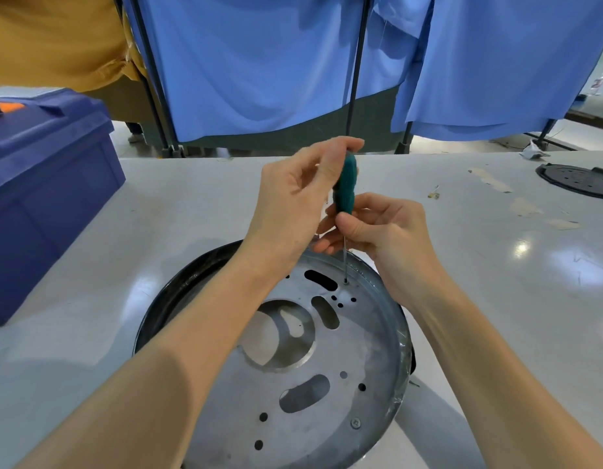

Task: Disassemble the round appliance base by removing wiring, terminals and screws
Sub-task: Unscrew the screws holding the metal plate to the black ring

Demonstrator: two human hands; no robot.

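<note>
Head view looks down on the round appliance base (327, 367), which lies on the white table (158, 214) under the person's forearms, its perforated metal plate facing up. A green-handled screwdriver (346, 187) stands upright, its tip seated in a screw (346, 281) near the plate's far rim. The left hand (293, 198) has its fingertips closed round the top of the handle, seemingly to spin it. The right hand (384, 231) pinches the handle's lower end between thumb and fingers, probably to steady the shaft. Another screw (355, 423) sits near the close rim. A blue toolbox (46, 184) stands at left.
</note>
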